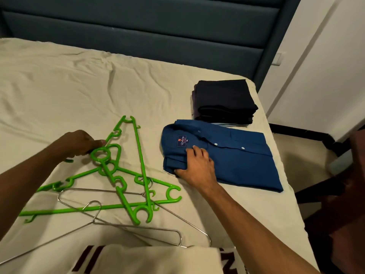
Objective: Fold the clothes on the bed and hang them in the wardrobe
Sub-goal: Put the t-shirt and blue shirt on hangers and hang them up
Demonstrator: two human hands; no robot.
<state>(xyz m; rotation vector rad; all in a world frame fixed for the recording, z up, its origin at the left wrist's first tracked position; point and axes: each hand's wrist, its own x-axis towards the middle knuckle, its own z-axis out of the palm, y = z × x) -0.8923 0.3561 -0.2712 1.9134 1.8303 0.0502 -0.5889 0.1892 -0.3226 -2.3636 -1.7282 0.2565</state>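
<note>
The folded blue shirt (227, 157) lies on the bed (59, 86) near its right edge. The right hand (197, 165) grips the shirt's collar-side edge, fingers on top and thumb curled under. At 12 o'clock from the shirt sits a stack of dark folded clothes (224, 100). At 9 o'clock, the left hand (79, 144) pinches the ring of a green plastic hanger (126, 171) in a tangled pile overlapping two wire hangers (122, 226). A cream garment (150, 260) is cut off at the bottom edge.
</note>
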